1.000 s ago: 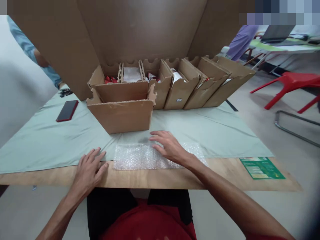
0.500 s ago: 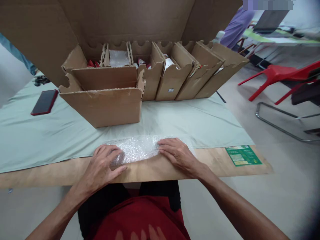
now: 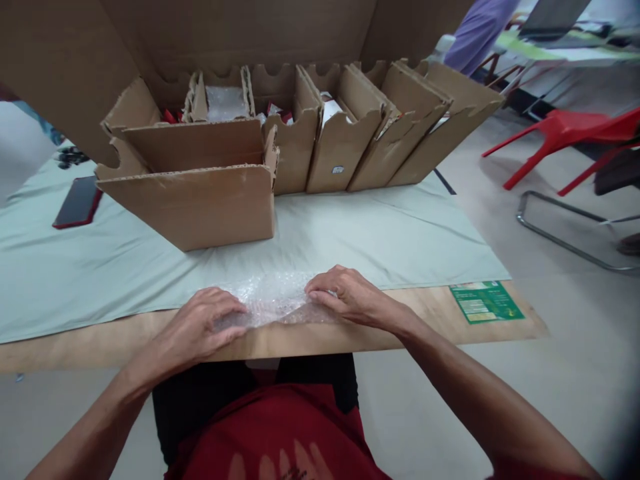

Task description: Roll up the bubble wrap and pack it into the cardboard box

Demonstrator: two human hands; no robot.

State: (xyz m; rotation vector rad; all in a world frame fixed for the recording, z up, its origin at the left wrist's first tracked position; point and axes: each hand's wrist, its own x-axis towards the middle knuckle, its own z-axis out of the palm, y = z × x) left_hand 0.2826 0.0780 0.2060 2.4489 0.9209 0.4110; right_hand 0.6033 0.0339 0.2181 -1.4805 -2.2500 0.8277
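Note:
A piece of clear bubble wrap (image 3: 270, 299) lies across the near edge of the table, partly on the cloth and partly on bare wood. Its left end sits between the curved fingers and thumb of my left hand (image 3: 203, 327). At the other end, my right hand (image 3: 350, 298) pinches the wrap with thumb and fingertips together. The near edge of the wrap looks creased and folded near my right hand. Whether anything lies inside the wrap, I cannot tell. Beyond my hands stands an open cardboard bin (image 3: 225, 207).
Several cardboard bins (image 3: 340, 157) with small items stand in a row before a tall cardboard panel (image 3: 240, 33). A phone (image 3: 77, 202) lies at the left. A green printed sheet (image 3: 486, 303) is at the table's right corner. A red chair (image 3: 570, 137) stands beyond.
My right hand has changed from lying flat on the bubble wrap to pinching it, and the near edge has folded over. My left hand stays at the left end. The view has shifted slightly.

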